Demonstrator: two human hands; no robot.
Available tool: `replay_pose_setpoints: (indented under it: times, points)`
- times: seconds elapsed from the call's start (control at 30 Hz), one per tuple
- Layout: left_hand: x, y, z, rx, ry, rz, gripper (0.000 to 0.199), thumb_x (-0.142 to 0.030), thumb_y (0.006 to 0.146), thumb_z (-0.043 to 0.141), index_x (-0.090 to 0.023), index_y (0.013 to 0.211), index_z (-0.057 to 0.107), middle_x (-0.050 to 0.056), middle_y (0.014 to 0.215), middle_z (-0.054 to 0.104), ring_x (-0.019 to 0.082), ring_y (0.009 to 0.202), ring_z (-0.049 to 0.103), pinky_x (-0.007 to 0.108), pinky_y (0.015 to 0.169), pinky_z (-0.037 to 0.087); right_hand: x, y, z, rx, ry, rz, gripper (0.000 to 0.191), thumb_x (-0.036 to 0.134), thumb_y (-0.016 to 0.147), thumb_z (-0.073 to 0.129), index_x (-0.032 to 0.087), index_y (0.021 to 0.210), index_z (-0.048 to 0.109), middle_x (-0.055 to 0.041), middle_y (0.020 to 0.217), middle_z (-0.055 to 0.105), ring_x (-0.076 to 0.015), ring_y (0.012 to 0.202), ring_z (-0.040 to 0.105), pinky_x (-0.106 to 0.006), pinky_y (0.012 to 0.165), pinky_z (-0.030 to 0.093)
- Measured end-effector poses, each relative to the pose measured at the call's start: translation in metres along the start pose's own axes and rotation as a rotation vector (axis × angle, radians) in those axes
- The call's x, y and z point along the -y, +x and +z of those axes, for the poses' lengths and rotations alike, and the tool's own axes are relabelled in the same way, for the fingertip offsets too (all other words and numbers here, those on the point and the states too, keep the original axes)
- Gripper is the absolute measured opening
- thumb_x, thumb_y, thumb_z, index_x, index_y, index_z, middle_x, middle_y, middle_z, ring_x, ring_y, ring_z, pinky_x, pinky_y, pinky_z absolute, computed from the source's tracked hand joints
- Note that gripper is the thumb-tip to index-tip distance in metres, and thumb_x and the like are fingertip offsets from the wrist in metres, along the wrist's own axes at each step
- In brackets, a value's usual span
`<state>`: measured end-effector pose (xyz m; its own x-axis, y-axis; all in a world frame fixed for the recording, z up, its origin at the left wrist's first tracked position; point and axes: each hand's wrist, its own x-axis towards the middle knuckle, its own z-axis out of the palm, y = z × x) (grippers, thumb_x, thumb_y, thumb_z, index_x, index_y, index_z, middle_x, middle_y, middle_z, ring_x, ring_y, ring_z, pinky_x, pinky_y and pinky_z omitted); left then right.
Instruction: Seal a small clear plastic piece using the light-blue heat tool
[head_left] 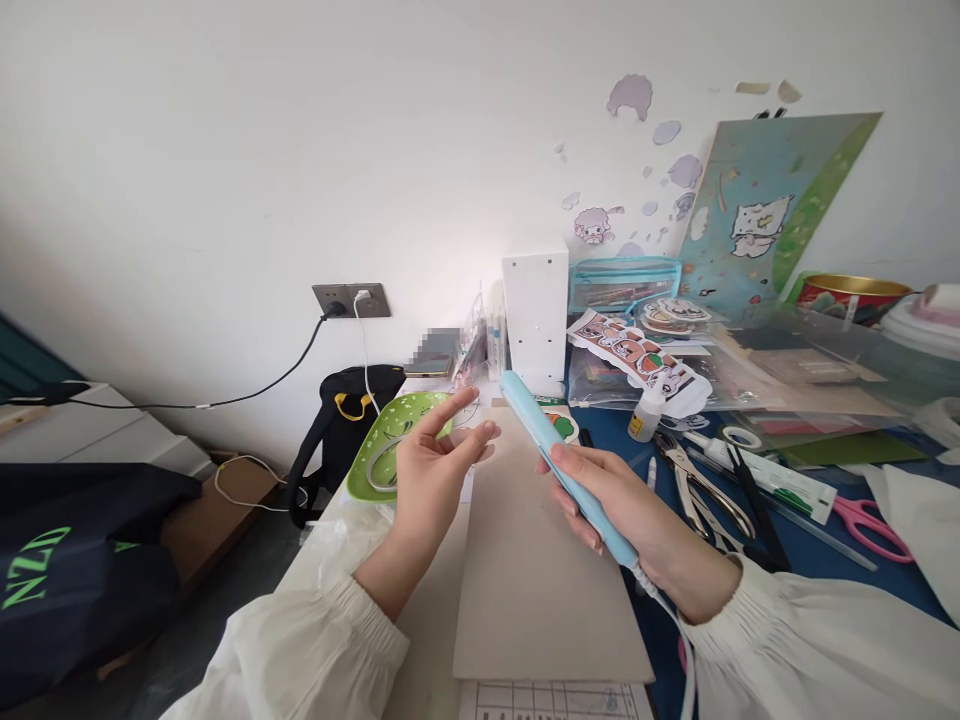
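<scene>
My right hand [600, 490] is wrapped round a light blue mini hair straightener [529, 410], thumb on top. The tool tilts up to the left over a greyish-beige board [517, 600], and a white cord [667, 610] runs from its lower end. To the left, my left hand [435, 470] is raised with index finger and thumb stretched out and apart, holding nothing. It is apart from the straightener. Behind it is a green tray [360, 470], partly hidden by the hand. A printed sheet [555, 700] shows below the board's near edge.
Pliers [690, 480], a small bottle [645, 415], a white tube [795, 485] and pink-handled scissors [874, 530] lie on the blue mat at right. A white box [536, 320] stands by the wall. A black bag [330, 420] is beyond the table's left edge.
</scene>
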<state>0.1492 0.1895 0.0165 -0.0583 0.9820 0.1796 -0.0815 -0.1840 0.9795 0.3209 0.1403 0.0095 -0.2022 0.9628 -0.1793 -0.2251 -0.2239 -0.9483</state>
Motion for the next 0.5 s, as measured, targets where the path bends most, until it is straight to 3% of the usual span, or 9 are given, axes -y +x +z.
replay_pose_setpoints:
  times: [0.27,0.5]
  points:
    - [-0.0006,-0.0011,0.0006,0.004,-0.03,0.007,0.051,-0.031,0.064,0.08,-0.02,0.113,0.067,0.002,0.077,0.074,0.019,0.074,0.07,0.03,0.069,0.06,-0.001,0.0007,0.0032,-0.047,-0.046,-0.031,0.04,0.058,0.079,0.06,0.018,0.078,0.057,0.0082,0.05,0.045,-0.0052,0.031,0.038,-0.018,0.031,0.029]
    - [0.0006,-0.0037,0.0008,-0.011,-0.02,0.038,0.047,-0.03,0.067,0.079,-0.023,0.112,0.068,0.0,0.074,0.073,0.017,0.076,0.07,0.025,0.068,0.058,0.0007,0.0008,0.0036,-0.133,-0.001,-0.015,0.044,0.062,0.078,0.057,0.019,0.084,0.056,0.0082,0.053,0.044,-0.0044,0.033,0.038,-0.018,0.033,0.027]
